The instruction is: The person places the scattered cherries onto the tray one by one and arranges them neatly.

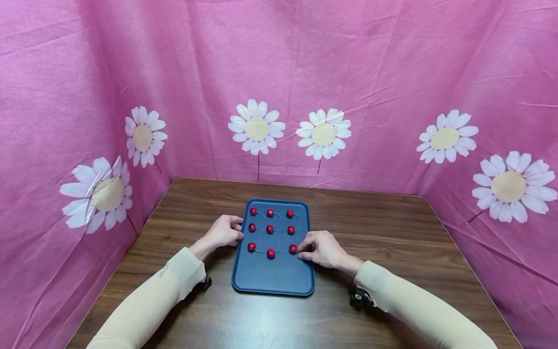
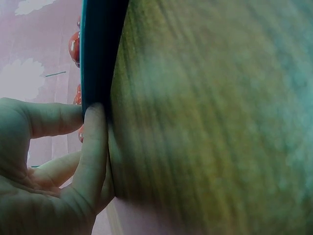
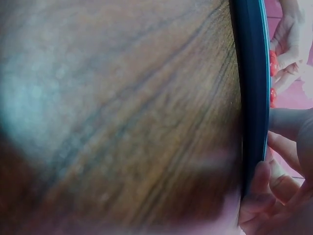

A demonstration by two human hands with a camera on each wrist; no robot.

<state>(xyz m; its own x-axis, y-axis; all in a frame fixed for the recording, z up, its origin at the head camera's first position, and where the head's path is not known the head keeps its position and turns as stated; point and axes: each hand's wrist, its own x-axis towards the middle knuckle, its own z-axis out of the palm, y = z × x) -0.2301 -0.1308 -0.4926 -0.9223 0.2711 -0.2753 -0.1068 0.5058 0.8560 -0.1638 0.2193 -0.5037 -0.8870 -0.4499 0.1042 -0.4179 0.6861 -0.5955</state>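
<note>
A dark blue tray point(image 1: 274, 281) lies on the table, bearing several red cherries with thin stems in three rows of three. Its left rim is held by my left hand point(image 1: 224, 231). In the left wrist view a finger of the left hand point(image 2: 54, 166) lies along the outer wall of the tray point(image 2: 93, 54), with the thumb at the rim. Over the right edge reaches my right hand point(image 1: 327, 249), thumb and forefinger pinching the nearest-row right cherry point(image 1: 293, 249) on its stem side. From the right wrist, the tray wall point(image 3: 254, 83) hides most cherries; other fingers touch its side.
The brown wooden table point(image 1: 370, 218) extends on both sides of the tray and in front of it. A pink curtain point(image 1: 279, 58) with white daisies surrounds its back and sides. A dark wrist device point(image 1: 359, 298) sits at the right sleeve cuff.
</note>
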